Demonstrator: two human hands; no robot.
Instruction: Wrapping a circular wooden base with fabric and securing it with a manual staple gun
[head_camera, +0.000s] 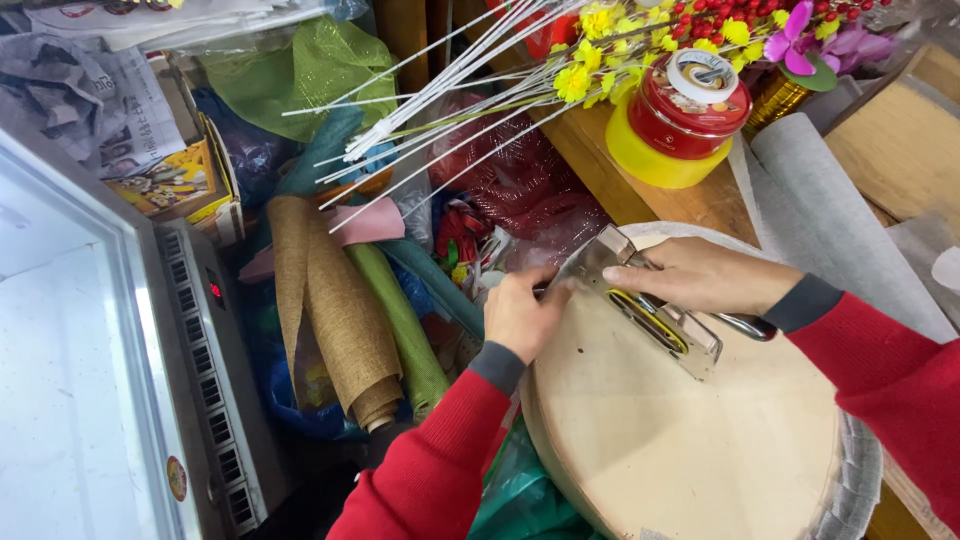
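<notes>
Cluttered workbench (690, 205): one round wooden board (690, 440), one staple gun (650, 315) clasped by right hand (700, 275); left hand (520, 315) grip pinching board edge.

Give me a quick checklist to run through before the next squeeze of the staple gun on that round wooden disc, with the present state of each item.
1. Right hand grips the staple gun from above: ok.
2. Gun's nose sits at the rim of the round wooden disc: ok.
3. Left hand steadies the rim: ok, but its fingers lie right beside the nose: not ok.
4. Grey fabric wrapped under the disc's edge and pulled taut: cannot tell.
5. Staples loaded: cannot tell.
6. Red tin stands apart from the disc: ok.
</notes>
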